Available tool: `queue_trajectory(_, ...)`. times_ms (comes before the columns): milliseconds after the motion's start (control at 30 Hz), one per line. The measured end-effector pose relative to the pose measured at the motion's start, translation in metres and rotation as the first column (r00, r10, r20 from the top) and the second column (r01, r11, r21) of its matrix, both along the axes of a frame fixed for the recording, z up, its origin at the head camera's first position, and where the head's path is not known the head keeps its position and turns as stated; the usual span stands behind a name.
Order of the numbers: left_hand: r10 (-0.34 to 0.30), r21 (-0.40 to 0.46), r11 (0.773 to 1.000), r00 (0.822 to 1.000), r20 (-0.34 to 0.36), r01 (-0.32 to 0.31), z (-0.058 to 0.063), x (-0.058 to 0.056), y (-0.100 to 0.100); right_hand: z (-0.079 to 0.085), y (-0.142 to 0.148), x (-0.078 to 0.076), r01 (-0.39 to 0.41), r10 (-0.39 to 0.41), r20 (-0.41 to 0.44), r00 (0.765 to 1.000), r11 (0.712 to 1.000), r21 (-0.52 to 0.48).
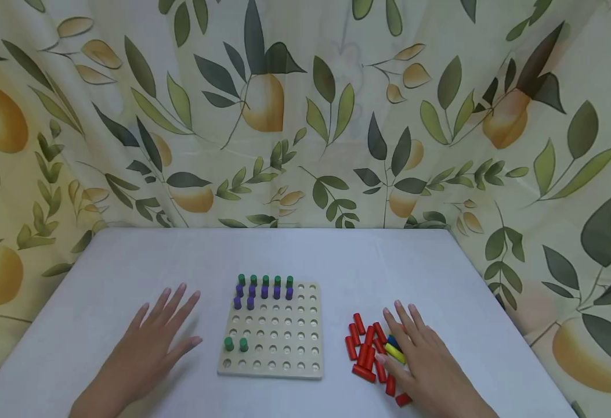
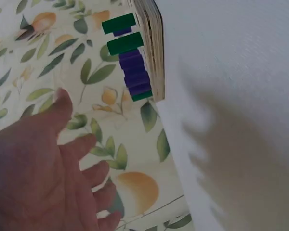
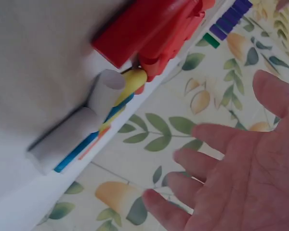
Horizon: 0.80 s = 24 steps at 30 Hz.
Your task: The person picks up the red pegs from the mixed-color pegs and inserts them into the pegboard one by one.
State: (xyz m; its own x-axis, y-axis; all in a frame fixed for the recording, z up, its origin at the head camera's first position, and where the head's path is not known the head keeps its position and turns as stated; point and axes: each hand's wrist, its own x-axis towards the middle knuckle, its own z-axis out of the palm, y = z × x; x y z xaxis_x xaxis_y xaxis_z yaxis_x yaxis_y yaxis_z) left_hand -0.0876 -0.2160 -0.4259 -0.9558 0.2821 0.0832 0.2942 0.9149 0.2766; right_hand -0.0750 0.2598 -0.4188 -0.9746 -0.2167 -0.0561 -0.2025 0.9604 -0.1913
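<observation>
A pale pegboard (image 1: 307, 328) lies on the white table between the hands. Along its far edge stand several green pegs (image 1: 266, 280), with several purple pegs (image 1: 265, 292) in the two rows in front. Nearer the front, two green pegs (image 1: 243, 345) stand at the left. My left hand (image 1: 145, 348) hovers left of the board, fingers spread, holding nothing. Over the right part of a loose pile of red pegs (image 1: 364, 355) is my right hand (image 1: 427, 360), fingers extended, its palm bare in the right wrist view. A yellow peg (image 1: 395, 353) and a blue peg (image 1: 393, 342) show beside it.
Two white pegs (image 3: 106, 89) lie at the pile's edge in the right wrist view, hidden under the hand from the head view. A curtain (image 1: 305, 116) printed with leaves and fruit hangs behind the table (image 1: 180, 249).
</observation>
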Motion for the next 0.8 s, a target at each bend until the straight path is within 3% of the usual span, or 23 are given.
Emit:
queue_trajectory(100,-0.036,0.096,0.995,0.997,0.070,0.029,0.000,-0.008,0.005,0.004,-0.002,-0.006,-0.030,0.029,0.057,0.998,1.000,0.011)
queue_trajectory(200,-0.086,0.210,0.977,0.982,0.168,0.049,-0.004,-0.017,0.011,0.010,-0.006,-0.011,-0.055,0.051,0.124,0.991,0.998,0.024)
queue_trajectory(300,-0.135,0.316,0.948,0.953,0.271,0.045,-0.010,-0.025,0.017,0.016,-0.011,-0.018,-0.063,0.056,0.157,0.986,0.997,0.040)
queue_trajectory(433,-0.181,0.434,0.901,0.911,0.370,0.003,-0.017,-0.037,0.024,0.021,-0.019,-0.030,-0.049,0.046,0.137,0.990,0.998,0.024)
queue_trajectory(667,-0.221,0.576,0.813,0.875,0.431,-0.078,-0.027,-0.053,0.032,0.024,-0.025,-0.048,-0.009,0.019,0.142,0.990,0.997,-0.071)
queue_trajectory(800,-0.215,0.627,0.770,0.877,0.431,-0.120,-0.034,-0.057,0.033,0.020,-0.028,-0.058,-0.006,0.020,0.154,0.988,0.996,-0.091)
